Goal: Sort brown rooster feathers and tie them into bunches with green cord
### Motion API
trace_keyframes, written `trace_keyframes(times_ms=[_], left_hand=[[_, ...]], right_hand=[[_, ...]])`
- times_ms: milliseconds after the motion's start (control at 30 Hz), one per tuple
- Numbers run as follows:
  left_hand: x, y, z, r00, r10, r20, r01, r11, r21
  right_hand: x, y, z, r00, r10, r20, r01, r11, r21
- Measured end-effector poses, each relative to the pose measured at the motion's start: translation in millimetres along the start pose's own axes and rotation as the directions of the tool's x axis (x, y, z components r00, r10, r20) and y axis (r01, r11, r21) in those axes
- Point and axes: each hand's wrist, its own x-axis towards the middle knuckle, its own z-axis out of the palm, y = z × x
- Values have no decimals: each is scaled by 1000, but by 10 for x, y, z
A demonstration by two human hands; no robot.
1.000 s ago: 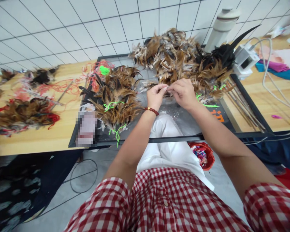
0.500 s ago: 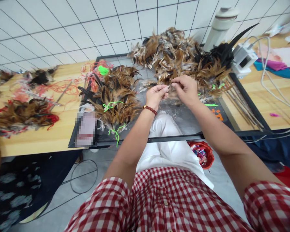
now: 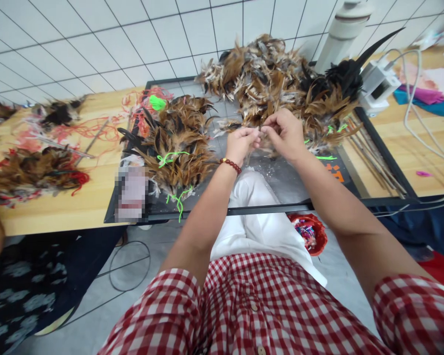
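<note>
My left hand (image 3: 240, 146), with a beaded bracelet at the wrist, is closed in a pinch over the glass-like panel. Fingertip to fingertip with it, my right hand (image 3: 285, 134) pinches too. Between them is a small feather (image 3: 260, 128), mostly hidden by the fingers. Just behind the hands rises a large heap of loose brown feathers (image 3: 262, 74), with black feathers (image 3: 342, 76) at its right. Left of my hands lie bundled brown feathers (image 3: 183, 143), with bright green ties (image 3: 173, 157) on them.
The dark-framed panel (image 3: 281, 190) lies on a wooden table (image 3: 107, 195). Thin sticks (image 3: 377, 158), a white charger (image 3: 380, 88) with cables and a pale bottle (image 3: 342, 37) are at the right. More feather bundles (image 3: 40, 170) and red string (image 3: 96, 130) lie left. A red basket (image 3: 320, 234) stands below.
Both hands stay together over the panel. The right fingertips have come closer to the left ones, and a dark bit now shows between them. The view has shifted slightly.
</note>
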Motion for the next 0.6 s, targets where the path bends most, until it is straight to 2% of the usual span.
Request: trace_keyframes(times_ms=[67,133,233,333,367,433,533,600], left_hand=[[14,36,-22,992,11,-125,-18,998,-52],[23,68,-38,978,14,-209,-36,994,-99],[20,96,-39,964,12,-265,-49,990,-134],[19,95,-30,955,10,-296,-53,989,-140],[25,90,-31,953,13,-303,-58,988,-140],[42,75,-39,952,22,-306,-67,988,-138],[66,50,-57,960,38,-277,-76,989,-128],[69,34,-60,968,45,-245,-76,990,-120]], right_hand=[[9,-26,-92,996,-15,85,18,999,-35],[12,-80,-182,971,-47,233,64,996,-65],[-3,-187,-247,906,-43,421,123,978,-166],[-22,-251,-239,838,34,544,136,953,-269],[-22,-254,-234,828,57,558,119,954,-275],[-9,-237,-235,851,96,516,28,974,-227],[28,-199,-251,918,187,351,-189,982,-29],[50,-199,-245,921,272,278,-311,944,107]])
